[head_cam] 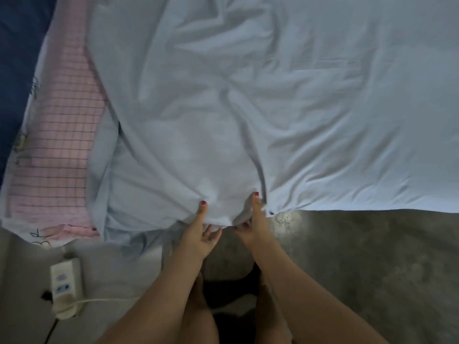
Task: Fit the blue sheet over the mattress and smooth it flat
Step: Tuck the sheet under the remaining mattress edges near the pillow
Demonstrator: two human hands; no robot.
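Observation:
A pale blue sheet point(273, 95) lies wrinkled over the mattress and fills most of the view. Its near edge hangs at the bed's side. My left hand point(201, 232) pinches that edge, thumb on top and fingers under the cloth. Right beside it, my right hand point(253, 219) pinches the same edge, thumb on top, fingers tucked below. Folds fan out from both grips across the sheet. A strip of pink checked mattress cover point(62, 145) shows bare at the left, where the sheet stops short.
A dark blue fabric point(17, 70) lies at the far left. On the grey concrete floor point(360, 269) sits a white power strip point(67, 286) with its cable running right. My legs stand below, close to the bed's edge.

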